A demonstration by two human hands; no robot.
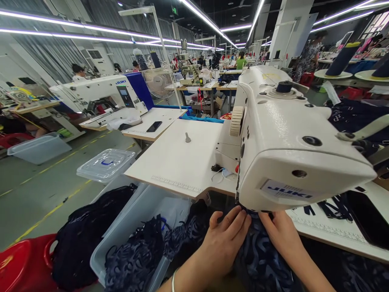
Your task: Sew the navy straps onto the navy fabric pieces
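A white sewing machine [291, 162] stands close in front of me, its head over a dark navy patterned fabric [263, 251]. My left hand [223, 239] presses on the fabric at the left of the machine head, its fingers close together and gripping the cloth. On the other side my right hand [282, 231] holds the same fabric, its fingertips partly hidden under the head. The needle area is hidden. Part of the fabric hangs down between my forearms.
Left of me, a clear plastic bin [118, 231] holds navy strips beside a dark cloth bundle [88, 231] and a red stool [24, 263]. A small metal piece [187, 138] lies on the white table [170, 162]. A black phone [369, 219] is at right.
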